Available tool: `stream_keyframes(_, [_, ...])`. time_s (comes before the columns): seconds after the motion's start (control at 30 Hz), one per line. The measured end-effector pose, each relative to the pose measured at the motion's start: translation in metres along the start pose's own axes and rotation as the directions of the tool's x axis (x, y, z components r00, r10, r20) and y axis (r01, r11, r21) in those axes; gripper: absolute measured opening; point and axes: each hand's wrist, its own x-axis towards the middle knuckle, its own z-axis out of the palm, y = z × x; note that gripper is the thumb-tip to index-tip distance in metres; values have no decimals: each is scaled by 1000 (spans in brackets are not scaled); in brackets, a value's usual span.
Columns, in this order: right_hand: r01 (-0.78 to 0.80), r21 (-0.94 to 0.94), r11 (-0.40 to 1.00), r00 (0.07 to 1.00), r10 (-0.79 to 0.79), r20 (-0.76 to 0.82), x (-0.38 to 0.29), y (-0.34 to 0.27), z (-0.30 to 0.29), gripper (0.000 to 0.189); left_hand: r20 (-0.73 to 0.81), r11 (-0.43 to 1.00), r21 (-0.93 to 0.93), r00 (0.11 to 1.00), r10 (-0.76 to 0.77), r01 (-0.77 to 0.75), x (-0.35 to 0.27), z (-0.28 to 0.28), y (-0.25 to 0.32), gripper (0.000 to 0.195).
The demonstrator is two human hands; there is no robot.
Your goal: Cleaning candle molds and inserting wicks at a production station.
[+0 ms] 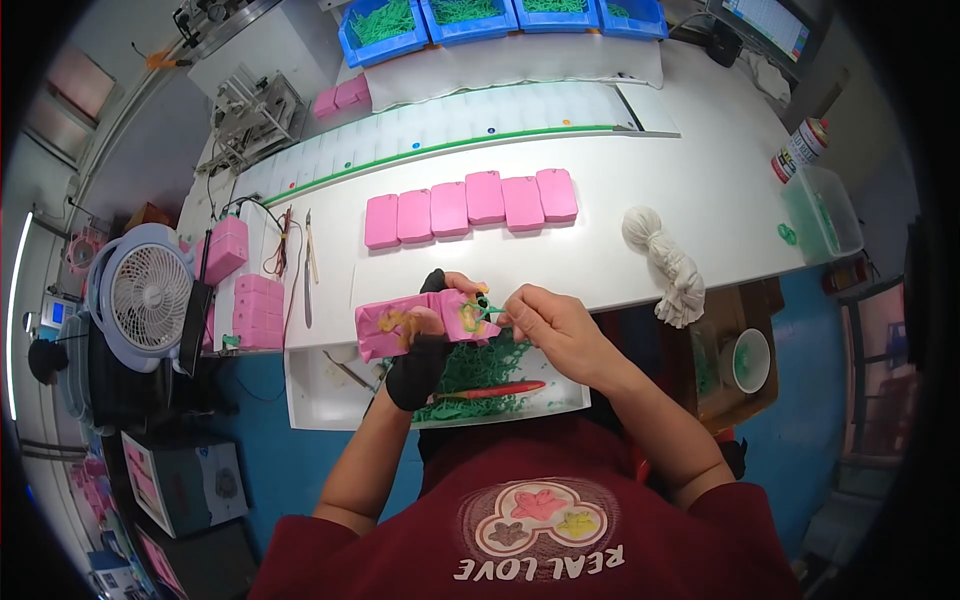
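Note:
My left hand (pixel 420 360), in a black fingerless glove, holds an opened pink mold (pixel 390 311) above the front edge of the white table. Yellowish stains mark the mold's inner faces. A thin green piece (pixel 480 311) lies at the mold's right part, and the fingertips of my bare right hand (pixel 555 330) pinch its right end. Under both hands is a white drawer tray (pixel 322 411) with a heap of green scraps (pixel 480 367), a red-handled tool (pixel 502 390) and a metal tool at its left. Several closed pink molds (pixel 484 199) stand in a row behind.
A tweezers-like metal tool (pixel 308 277) lies left, near stacked pink molds (pixel 257 315) and a fan (pixel 150 292). To the right are a white cloth bundle (pixel 664 262), a clear plastic tub (pixel 825 217) and a spray can (pixel 801 150). Blue bins (pixel 386 49) of green pieces stand behind.

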Motion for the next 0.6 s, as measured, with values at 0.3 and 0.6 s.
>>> stream_keyframes(0.3, [46, -107, 993, 998, -51, -41, 1, -12, 3, 22, -6, 997, -45, 998, -58, 58, -8, 7, 0, 86])
stream_keyframes(0.6, [192, -128, 973, 944, -219, -248, -6, -18, 12, 19, -4, 995, -98, 1000, -31, 31, -7, -1, -8, 84])
